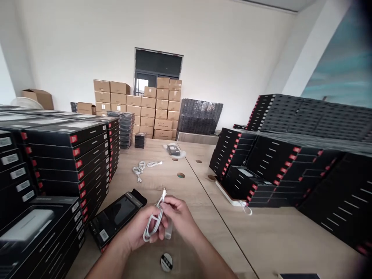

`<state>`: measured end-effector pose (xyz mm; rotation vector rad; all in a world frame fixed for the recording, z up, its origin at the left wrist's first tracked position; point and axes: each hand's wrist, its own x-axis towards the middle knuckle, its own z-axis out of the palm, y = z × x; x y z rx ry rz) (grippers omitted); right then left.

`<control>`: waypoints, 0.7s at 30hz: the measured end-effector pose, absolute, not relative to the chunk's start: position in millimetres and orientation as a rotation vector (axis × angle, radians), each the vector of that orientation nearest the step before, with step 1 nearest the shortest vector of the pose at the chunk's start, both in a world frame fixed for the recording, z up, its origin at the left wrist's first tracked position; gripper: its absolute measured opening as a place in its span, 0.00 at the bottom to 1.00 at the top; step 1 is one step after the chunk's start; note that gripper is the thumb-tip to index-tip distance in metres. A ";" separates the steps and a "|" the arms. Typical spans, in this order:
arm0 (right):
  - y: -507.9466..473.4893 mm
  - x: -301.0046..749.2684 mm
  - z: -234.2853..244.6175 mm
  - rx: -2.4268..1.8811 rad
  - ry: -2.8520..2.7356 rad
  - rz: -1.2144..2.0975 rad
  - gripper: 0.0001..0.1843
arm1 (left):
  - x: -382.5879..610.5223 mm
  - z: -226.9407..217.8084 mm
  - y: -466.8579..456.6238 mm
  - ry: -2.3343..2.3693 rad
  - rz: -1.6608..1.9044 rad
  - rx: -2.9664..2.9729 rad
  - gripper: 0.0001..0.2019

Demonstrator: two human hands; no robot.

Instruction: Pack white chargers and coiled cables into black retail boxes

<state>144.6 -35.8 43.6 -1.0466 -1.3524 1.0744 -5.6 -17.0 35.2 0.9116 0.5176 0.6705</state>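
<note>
A coiled white charging cable is gripped by my left hand, its loops hanging over the fingers. My right hand closes on the same cable near its plug end, which points up and away from me. Partly hidden below both hands is a pale, block-like object; I cannot tell whether it is held or lies on the table. To the left of my hands, a black box with a dark window lies slanted, its far-end flap raised. A round black-and-white disc lies close in front of me.
Further along the wooden table lie several coiled white cables and a small dark pack in plastic. Stacks of black boxes stand at left and right. Brown cartons are piled by the far wall.
</note>
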 end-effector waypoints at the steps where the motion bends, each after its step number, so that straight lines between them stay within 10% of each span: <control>1: -36.3 144.6 43.2 -1.036 -1.317 1.063 0.17 | -3.5 35.2 -18.0 0.515 0.673 0.917 0.13; 21: -29.6 158.9 48.7 -1.013 -1.048 0.560 0.17 | 0.1 29.3 -16.9 0.457 0.778 0.809 0.11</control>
